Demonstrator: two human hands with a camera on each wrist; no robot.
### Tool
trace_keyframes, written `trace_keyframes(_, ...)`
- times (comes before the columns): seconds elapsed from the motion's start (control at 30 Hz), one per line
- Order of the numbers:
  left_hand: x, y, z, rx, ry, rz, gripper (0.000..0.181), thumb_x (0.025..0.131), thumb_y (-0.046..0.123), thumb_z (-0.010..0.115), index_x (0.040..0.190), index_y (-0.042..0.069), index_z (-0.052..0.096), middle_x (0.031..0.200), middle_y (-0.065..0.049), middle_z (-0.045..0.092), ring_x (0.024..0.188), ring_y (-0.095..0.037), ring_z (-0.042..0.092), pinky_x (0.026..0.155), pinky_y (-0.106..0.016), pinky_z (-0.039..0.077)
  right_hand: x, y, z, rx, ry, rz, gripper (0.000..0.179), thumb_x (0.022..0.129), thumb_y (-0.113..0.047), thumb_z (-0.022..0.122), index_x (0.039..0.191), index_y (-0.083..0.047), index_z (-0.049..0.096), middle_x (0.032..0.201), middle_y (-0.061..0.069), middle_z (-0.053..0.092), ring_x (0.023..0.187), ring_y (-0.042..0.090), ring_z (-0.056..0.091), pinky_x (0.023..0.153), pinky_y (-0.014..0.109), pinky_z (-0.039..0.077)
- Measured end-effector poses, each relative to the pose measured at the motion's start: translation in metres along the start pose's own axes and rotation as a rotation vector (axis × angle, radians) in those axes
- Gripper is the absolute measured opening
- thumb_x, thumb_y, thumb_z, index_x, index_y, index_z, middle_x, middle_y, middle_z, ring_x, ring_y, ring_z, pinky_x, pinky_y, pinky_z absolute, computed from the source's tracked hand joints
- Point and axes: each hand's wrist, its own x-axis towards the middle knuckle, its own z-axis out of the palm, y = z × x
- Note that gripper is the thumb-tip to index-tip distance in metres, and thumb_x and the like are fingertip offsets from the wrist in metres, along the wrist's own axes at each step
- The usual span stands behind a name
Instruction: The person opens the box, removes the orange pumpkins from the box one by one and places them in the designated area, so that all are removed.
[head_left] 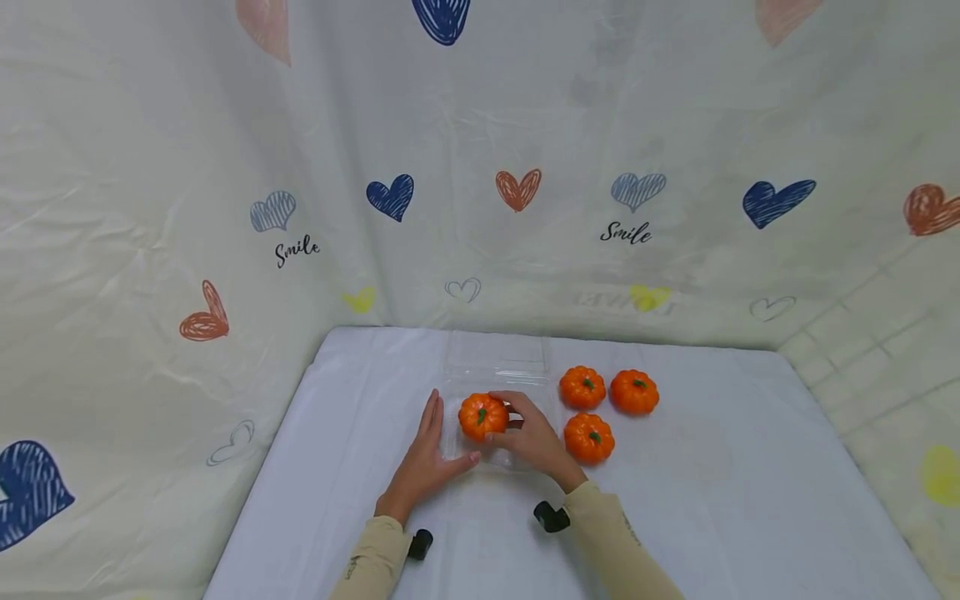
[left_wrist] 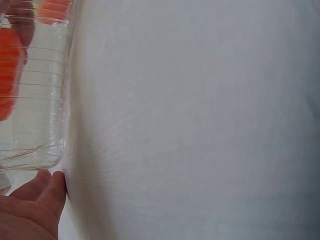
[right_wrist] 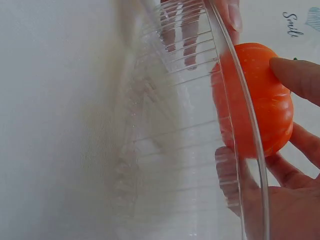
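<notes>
My right hand (head_left: 534,440) grips a small orange pumpkin (head_left: 482,417) with a green stem, thumb on one side and fingers on the other. In the right wrist view the pumpkin (right_wrist: 265,100) shows partly above the rim of a clear plastic container (right_wrist: 192,200) and partly through its ribbed wall. The container's transparent lid (head_left: 497,357) lies folded back toward the wall. At the container's left side, my left hand (head_left: 426,468) has its fingers extended and thumb spread. In the left wrist view its fingertips are right at the container's corner (left_wrist: 52,157).
Three more orange pumpkins stand right of the container: one at the back (head_left: 582,387), one farther right (head_left: 634,392) and one in front (head_left: 588,438). A white cloth (head_left: 720,467) covers the table. Behind it hangs a pale curtain (head_left: 450,250) printed with hearts.
</notes>
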Motion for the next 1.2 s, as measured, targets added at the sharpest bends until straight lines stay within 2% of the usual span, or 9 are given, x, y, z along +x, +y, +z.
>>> trace_keyframes(0.27,0.000,-0.001,0.001,-0.004,0.004,0.004,0.123,0.088,0.056,0.085,0.173,0.010,0.009,0.180,0.010,-0.004,0.162,-0.031,0.019,0.124,-0.062,0.028,-0.007,-0.001,-0.010,0.010,0.064,0.016,0.065,0.091,-0.017,0.087,0.150,-0.017,0.059,0.150,0.004,0.055,0.132,0.029,0.055,0.109,0.049,0.053)
trace_keyframes(0.63,0.001,-0.002,0.002,0.002,0.005,0.008,0.121,0.089,0.052,0.086,0.173,0.009,0.010,0.179,0.011,-0.005,0.162,-0.029,0.017,0.125,-0.060,0.026,-0.015,0.001,-0.031,0.012,0.102,-0.021,0.065,0.093,-0.018,0.085,0.152,-0.013,0.057,0.150,0.010,0.054,0.132,0.033,0.053,0.110,0.054,0.051)
trace_keyframes(0.9,-0.001,-0.002,0.002,0.001,-0.001,-0.003,0.123,0.088,0.056,0.085,0.173,0.011,0.009,0.179,0.012,-0.006,0.163,-0.029,0.016,0.125,-0.061,0.026,-0.022,-0.001,-0.055,0.005,0.122,0.022,0.065,0.095,-0.018,0.083,0.153,-0.013,0.055,0.153,0.011,0.050,0.135,0.036,0.050,0.110,0.052,0.051)
trace_keyframes(1.1,-0.001,-0.004,0.000,-0.002,0.001,0.006,0.125,0.087,0.059,0.084,0.173,0.012,0.008,0.179,0.014,-0.007,0.163,-0.028,0.014,0.126,-0.060,0.026,-0.027,0.000,-0.078,-0.045,0.155,-0.006,0.068,0.095,-0.020,0.084,0.154,-0.010,0.053,0.153,0.017,0.050,0.132,0.040,0.054,0.109,0.059,0.050)
trace_keyframes(1.2,0.000,-0.006,0.000,0.001,0.001,0.013,0.126,0.086,0.062,0.083,0.174,0.014,0.006,0.178,0.015,-0.007,0.163,-0.026,0.013,0.126,-0.059,0.026,-0.030,0.001,-0.088,-0.054,0.176,-0.005,0.067,0.096,-0.023,0.084,0.154,-0.011,0.053,0.155,0.015,0.049,0.134,0.039,0.054,0.111,0.060,0.048)
